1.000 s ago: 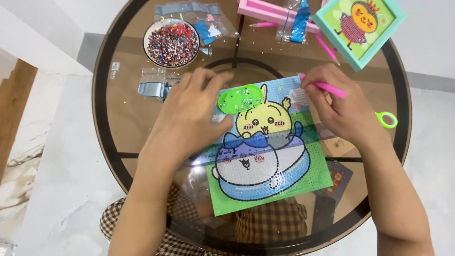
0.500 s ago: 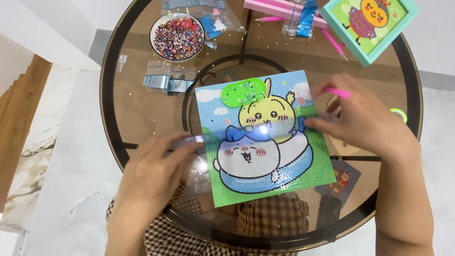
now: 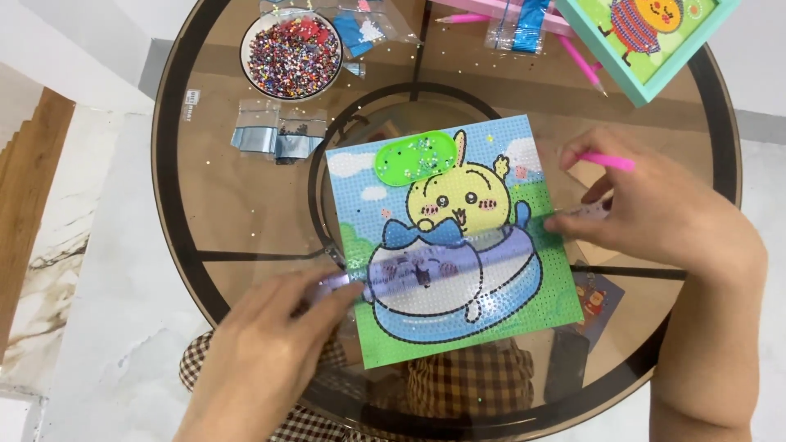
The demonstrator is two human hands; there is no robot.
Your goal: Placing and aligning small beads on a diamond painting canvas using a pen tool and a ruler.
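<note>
A square diamond-painting canvas [image 3: 491, 327] with a yellow cartoon animal in a blue tub lies on the round glass table [image 3: 221, 205]. A clear protective film [image 3: 458, 266] stretches across its lower half. My left hand [image 3: 262, 360] pinches the film's left end at the canvas's lower left edge. My right hand [image 3: 655, 213] pinches the film's right end at the canvas's right edge. It also holds a pink pen [image 3: 610, 161] between its fingers. A small green oval tray [image 3: 415, 157] sits on the canvas's upper part.
A white bowl of mixed beads [image 3: 292, 55] stands at the back left, with small plastic bags [image 3: 278, 135] near it. Blue bead bags [image 3: 524, 20], another pink pen [image 3: 581, 61] and a teal-framed picture [image 3: 647, 37] lie at the back right. My checked clothing shows through the glass.
My left hand slid off the canvas to its lower left edge and took hold of the film. My right hand dropped to the right edge, and the film now spans between both.
</note>
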